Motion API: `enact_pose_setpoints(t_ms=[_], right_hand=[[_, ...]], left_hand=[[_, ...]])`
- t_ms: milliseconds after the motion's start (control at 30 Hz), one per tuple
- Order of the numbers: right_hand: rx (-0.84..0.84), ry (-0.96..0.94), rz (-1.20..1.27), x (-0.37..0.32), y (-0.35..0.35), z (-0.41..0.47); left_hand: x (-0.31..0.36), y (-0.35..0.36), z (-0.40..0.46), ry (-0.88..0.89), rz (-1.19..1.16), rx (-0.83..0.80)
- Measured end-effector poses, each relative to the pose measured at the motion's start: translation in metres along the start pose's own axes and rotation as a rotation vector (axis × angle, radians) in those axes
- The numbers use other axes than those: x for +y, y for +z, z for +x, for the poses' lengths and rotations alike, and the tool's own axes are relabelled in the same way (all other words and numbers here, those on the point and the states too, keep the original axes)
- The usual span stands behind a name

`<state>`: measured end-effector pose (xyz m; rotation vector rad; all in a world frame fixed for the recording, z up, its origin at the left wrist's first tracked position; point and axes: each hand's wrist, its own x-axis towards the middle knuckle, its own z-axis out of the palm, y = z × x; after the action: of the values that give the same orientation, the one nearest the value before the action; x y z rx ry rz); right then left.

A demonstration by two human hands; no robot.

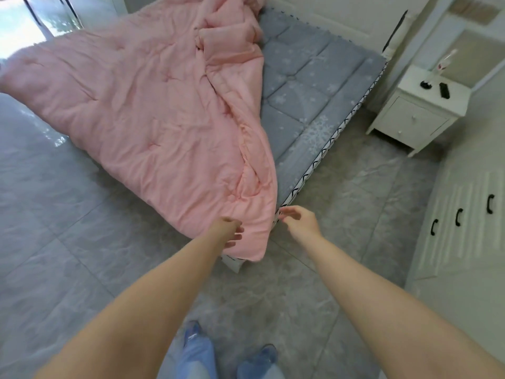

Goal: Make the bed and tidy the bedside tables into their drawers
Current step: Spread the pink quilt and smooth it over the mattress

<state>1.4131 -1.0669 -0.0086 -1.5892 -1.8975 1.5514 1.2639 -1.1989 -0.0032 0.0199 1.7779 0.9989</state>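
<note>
A pink quilt (142, 105) lies crumpled over the left part of the bed, its corner hanging over the foot end. The grey snowflake-patterned mattress (314, 77) shows bare on the right. My left hand (229, 231) touches the quilt's hanging corner with fingers apart, gripping nothing that I can see. Beside the quilt's edge at the bed corner hovers my right hand (300, 220), fingers spread and holding nothing. A white bedside table (415, 116) stands at the right of the bed with a small black round object (425, 84) and a black remote-like object (444, 90) on top.
A white cabinet (459, 228) with black handles lines the right wall. Grey tiled floor (68, 242) surrounds the bed. A bright window or glass door (24, 20) is at the far left. My feet in blue shoes (226, 346) stand at the bed's foot corner.
</note>
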Motion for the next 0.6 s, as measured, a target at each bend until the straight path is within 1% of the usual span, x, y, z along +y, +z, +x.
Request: enact_pose_setpoints(t_ms=[133,367,433,533,600], right_hand=[[-0.046,-0.001,0.036,-0.015,-0.016,0.012],[-0.066,-0.016,0.066,-0.053,-0.016,0.046],[-0.060,-0.012,0.062,-0.063,-0.016,0.060],[-0.047,0.002,0.026,-0.077,-0.022,0.084],[-0.056,-0.003,-0.013,-0.085,-0.028,0.102]], left_hand=[[0.022,0.009,-0.006,0.066,-0.004,0.018],[0.052,0.011,0.014,0.071,-0.008,0.014],[0.066,0.007,0.024,0.081,0.022,-0.019],[0.106,0.005,0.049,0.140,0.169,-0.148],[0.129,0.007,0.066,0.160,0.201,-0.194]])
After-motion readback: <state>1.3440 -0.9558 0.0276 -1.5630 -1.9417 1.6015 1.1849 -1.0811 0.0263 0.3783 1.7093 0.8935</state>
